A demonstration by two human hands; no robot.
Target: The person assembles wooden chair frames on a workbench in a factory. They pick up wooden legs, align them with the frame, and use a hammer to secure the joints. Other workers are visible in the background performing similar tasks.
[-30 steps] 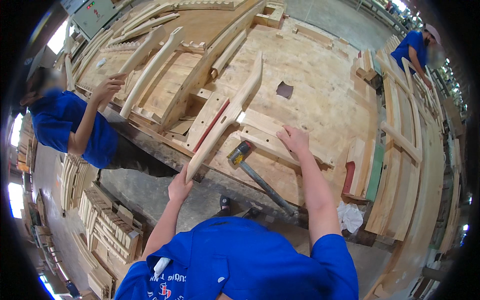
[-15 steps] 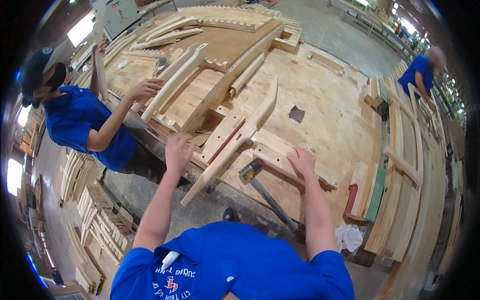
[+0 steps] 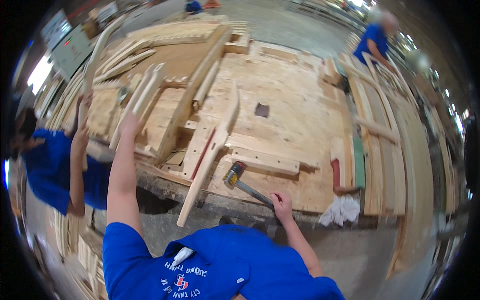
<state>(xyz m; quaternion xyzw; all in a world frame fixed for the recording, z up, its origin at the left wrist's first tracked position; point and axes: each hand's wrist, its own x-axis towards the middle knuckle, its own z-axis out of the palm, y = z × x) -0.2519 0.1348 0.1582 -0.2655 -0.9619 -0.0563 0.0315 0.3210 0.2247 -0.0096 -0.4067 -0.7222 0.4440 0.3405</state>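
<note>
At the tabletop (image 3: pixel 300 125) front edge, your right hand (image 3: pixel 281 202) clenched around the hammer (image 3: pixel 246 185) handle, head resting on the plywood, your left hand (image 3: pixel 131 122) raised, grasping a pale curved slat (image 3: pixel 137 100), long curved rail (image 3: pixel 212 150) between them.

Just one panel-type thing in the shop, far upper left.

There's a pale grey, boxy control panel (image 3: pixel 70 47) standing behind the stacked curved wood, with tiny red and green lights on its face. No packages or labels I can make out.
</note>
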